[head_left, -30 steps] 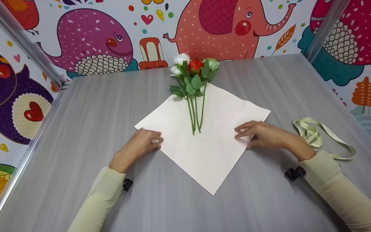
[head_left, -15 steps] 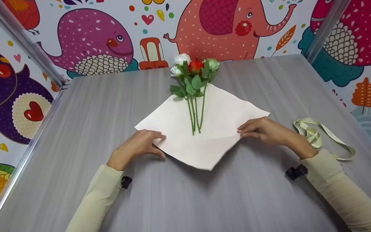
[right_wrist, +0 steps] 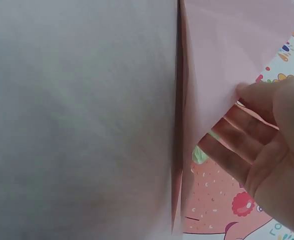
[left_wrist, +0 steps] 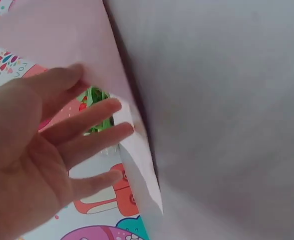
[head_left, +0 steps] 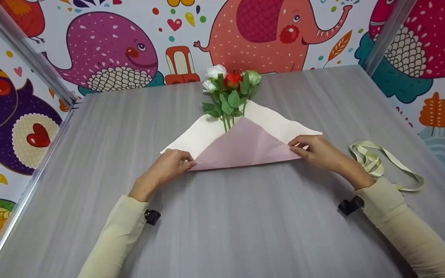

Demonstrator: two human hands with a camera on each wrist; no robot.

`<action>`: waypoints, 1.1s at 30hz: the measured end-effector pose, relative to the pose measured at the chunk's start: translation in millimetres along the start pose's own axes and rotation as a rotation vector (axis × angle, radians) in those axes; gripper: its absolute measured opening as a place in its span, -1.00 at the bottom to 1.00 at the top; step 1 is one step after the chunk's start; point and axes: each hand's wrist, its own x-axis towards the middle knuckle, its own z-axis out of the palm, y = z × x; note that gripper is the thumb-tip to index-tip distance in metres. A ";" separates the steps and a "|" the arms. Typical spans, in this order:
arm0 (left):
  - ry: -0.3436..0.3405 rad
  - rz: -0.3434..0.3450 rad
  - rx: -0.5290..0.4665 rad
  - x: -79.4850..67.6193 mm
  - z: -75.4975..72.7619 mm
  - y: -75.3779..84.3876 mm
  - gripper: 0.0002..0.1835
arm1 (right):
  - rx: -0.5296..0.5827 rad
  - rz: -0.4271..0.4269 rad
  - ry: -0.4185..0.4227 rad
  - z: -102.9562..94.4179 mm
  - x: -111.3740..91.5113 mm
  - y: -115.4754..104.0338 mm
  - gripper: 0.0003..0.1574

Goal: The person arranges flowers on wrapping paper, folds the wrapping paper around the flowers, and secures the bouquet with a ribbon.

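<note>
A sheet of wrapping paper [head_left: 247, 144], white inside and pinkish-mauve outside, lies with its near corner folded up over the lower stems of several roses [head_left: 232, 83]. The blooms, white, red and pale green, extend past the paper's far corner; the stem ends are hidden under the flap. At the left end of the fold my left hand [head_left: 171, 162] pinches the paper, the thumb [left_wrist: 69, 77] showing on the mauve side in the left wrist view. My right hand [head_left: 317, 150] pinches the flap's right edge between thumb and fingers, as the right wrist view shows.
A pale green ribbon [head_left: 375, 166] lies loosely coiled to the right, beside my right wrist. The grey table [head_left: 222, 224] ends at walls with cartoon animals [head_left: 261, 38] at the back and sides. Metal posts [head_left: 390, 36] stand at the far corners.
The paper's near corner has lifted and folded away from me over the stems, showing its mauve outside. Both hands have gone from lying at the edges to pinching them. The roses have stayed put.
</note>
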 end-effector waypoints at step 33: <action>-0.288 0.010 0.257 54.2 27.7 40.2 -0.19 | -0.322 -0.069 -0.415 68.3 86.7 -89.7 0.15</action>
